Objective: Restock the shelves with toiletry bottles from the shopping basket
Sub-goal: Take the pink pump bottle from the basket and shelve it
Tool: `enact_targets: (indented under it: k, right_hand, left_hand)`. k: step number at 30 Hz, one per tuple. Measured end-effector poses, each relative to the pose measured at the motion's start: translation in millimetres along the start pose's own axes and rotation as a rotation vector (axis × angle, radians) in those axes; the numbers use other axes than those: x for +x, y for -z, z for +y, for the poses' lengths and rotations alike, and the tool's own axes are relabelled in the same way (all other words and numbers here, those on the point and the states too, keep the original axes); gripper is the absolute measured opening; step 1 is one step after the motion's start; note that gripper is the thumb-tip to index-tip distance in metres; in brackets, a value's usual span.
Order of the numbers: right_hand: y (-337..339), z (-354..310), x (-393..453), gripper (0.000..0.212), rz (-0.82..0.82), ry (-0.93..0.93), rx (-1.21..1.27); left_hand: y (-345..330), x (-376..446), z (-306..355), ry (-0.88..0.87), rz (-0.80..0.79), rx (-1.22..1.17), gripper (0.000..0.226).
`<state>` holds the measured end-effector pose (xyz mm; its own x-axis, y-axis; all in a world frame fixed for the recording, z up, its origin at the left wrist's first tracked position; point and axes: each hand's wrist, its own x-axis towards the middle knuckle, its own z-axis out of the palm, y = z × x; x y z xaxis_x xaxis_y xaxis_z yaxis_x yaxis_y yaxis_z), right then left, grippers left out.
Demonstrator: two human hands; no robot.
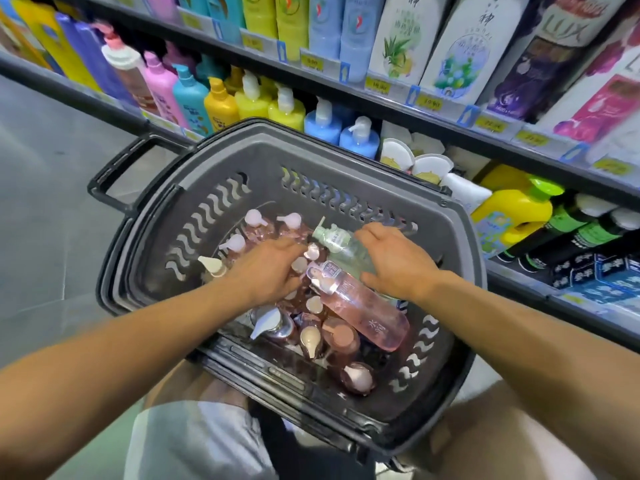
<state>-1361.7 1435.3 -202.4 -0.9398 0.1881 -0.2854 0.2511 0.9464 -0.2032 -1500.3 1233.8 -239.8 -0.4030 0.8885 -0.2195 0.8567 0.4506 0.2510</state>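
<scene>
The toiletry bottles lie in the shopping basket point(194, 188), a dark grey one with wave-shaped slots in its walls, which stands on the floor in front of the shelves. Most of them are small brownish-pink pump bottles point(242, 244) standing close together. On top of them lies a long pink bottle point(363, 306), tilted, with its cap toward the middle of the basket. Beside it lies a pale green pump bottle point(337, 244), with the pump pointing to the far wall.

The left hand point(266, 268) is down among the small pump bottles. Its fingers are bent over their tops, but I cannot tell if they really hold one or only touch them. The right hand point(394, 261) rests over the body of the green bottle, with the fingers a little spread and the thumb near the pink one; it does not seem to close yet.

I judge this is the picking step: the basket is almost full, so the restocking is at an early stage. The next move needs a firm grip around one bottle body, then a lift straight up so the neighbours do not fall.

Behind the basket the shelves point(398, 109) carry rows of yellow, blue and pink bottles with yellow price tags point(377, 86) along the edge
</scene>
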Motion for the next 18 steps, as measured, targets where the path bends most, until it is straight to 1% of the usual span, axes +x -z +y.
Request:
enact_targets:
  k: [3, 8, 10, 13, 18]
  right_hand:
    - [-6, 6, 13, 0.059, -0.046, 0.017, -0.031]
    - [-22, 15, 31, 0.061, -0.144, 0.048, -0.081]
    - [-27, 18, 36, 0.061, -0.128, 0.064, -0.086]
    - [-35, 22, 39, 0.059, -0.088, 0.061, -0.036]
    - [-41, 25, 39, 0.053, -0.02, 0.085, 0.025]
  left_hand:
    - [-6, 12, -3, 0.027, -0.097, 0.031, 0.059]
    - [-14, 43, -4, 0.029, -0.212, 0.051, 0.048]
    - [-20, 52, -3, 0.019, -0.241, 0.045, 0.048]
    - [-31, 59, -2, -0.016, -0.269, 0.034, 0.041]
    - [-42, 66, 0, -0.002, -0.268, 0.036, 0.038]
